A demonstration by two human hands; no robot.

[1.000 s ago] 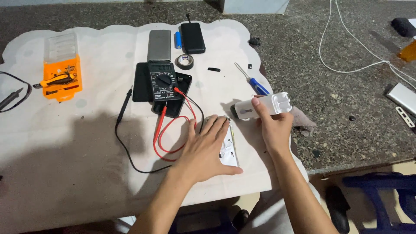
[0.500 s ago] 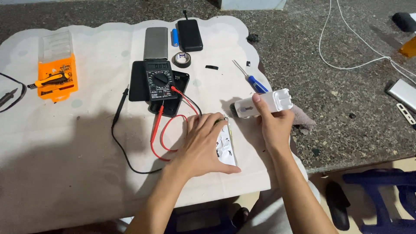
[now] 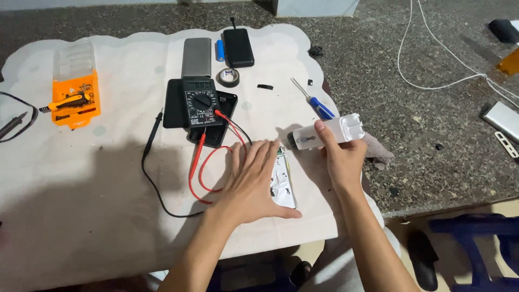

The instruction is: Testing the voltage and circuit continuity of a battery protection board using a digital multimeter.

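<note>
Stone bench (image 3: 432, 108) under white cloth (image 3: 108, 178). Left hand (image 3: 251, 184) lies flat, fingers spread, over an opened white device (image 3: 284, 181) on the cloth, beside the multimeter's (image 3: 201, 103) red lead (image 3: 197, 167). Right hand (image 3: 340, 157), fingers clamped, holds a white brush tool (image 3: 330, 131) above the cloth edge.

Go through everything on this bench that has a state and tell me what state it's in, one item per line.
Left hand: flat, fingers spread, pressing on the opened phone.
Right hand: closed around the white brush tool, raised off the cloth.
Opened phone: lying flat, insides showing.
Multimeter: lying face up, red and black leads plugged in.
Orange parts box: lid open.
Blue screwdriver: lying loose.
</note>
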